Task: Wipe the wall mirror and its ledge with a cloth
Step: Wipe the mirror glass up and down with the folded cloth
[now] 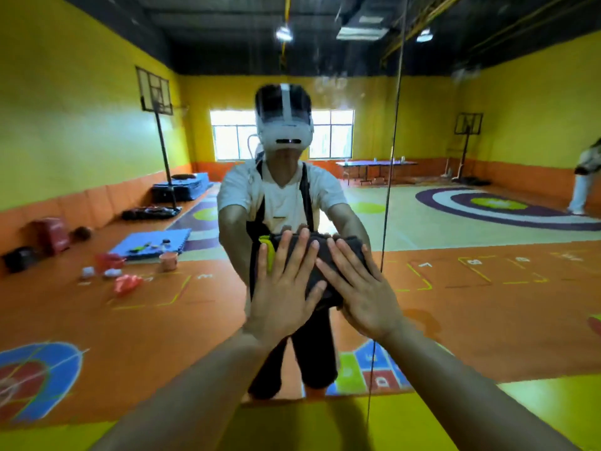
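Mostly the dark, soft cloth is hidden under my left hand and right hand; both press it flat, fingers spread, on the smooth mirror. Its yellow ledge lies below.

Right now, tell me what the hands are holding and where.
Both hands press a dark cloth flat against the mirror: the left hand covers its left half, the right hand its right half. Neither grips an edge.

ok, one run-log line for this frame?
phase: wiping mirror | left hand: flat on cloth | right hand: flat on cloth | ledge: untouched now
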`<act>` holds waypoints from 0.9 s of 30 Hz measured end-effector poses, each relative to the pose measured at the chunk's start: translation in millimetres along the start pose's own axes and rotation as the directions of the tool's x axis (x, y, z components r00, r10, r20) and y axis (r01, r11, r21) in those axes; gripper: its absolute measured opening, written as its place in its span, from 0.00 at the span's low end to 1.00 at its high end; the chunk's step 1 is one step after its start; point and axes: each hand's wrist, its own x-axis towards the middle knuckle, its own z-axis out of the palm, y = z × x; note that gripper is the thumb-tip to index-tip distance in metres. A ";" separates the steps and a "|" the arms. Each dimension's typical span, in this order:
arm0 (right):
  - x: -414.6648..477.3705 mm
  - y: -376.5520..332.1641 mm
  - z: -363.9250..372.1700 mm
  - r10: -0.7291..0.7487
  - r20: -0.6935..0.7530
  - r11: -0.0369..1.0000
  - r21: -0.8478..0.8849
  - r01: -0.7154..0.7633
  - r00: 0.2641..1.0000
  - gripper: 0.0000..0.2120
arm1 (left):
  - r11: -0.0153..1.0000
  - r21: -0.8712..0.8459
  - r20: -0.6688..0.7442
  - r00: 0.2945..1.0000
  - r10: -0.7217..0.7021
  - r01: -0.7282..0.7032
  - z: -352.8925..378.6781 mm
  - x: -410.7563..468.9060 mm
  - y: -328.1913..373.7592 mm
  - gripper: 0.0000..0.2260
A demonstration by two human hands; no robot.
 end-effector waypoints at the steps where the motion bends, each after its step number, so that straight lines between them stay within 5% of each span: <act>1: 19.2 7.5 -12.8 0.010 -0.026 1.000 0.001 -0.010 1.000 0.36 | 1.000 0.002 -0.019 1.000 -0.010 0.010 -12.4 21.7 -6.1 0.33; 15: 249.5 103.9 -157.2 0.090 -0.326 0.995 0.058 -0.076 0.941 0.34 | 0.988 0.145 -0.251 0.968 -0.014 0.052 -133.4 284.8 -82.5 0.29; 21: 347.9 159.8 -234.2 0.132 -0.342 0.991 0.038 -0.127 0.930 0.41 | 0.984 0.148 -0.313 0.949 -0.049 0.100 -189.4 404.1 -108.5 0.30; 27: 378.9 177.1 -280.3 0.142 -0.233 0.990 0.019 -0.142 0.962 0.32 | 0.994 0.066 -0.310 0.949 -0.062 0.086 -219.6 442.4 -115.6 0.31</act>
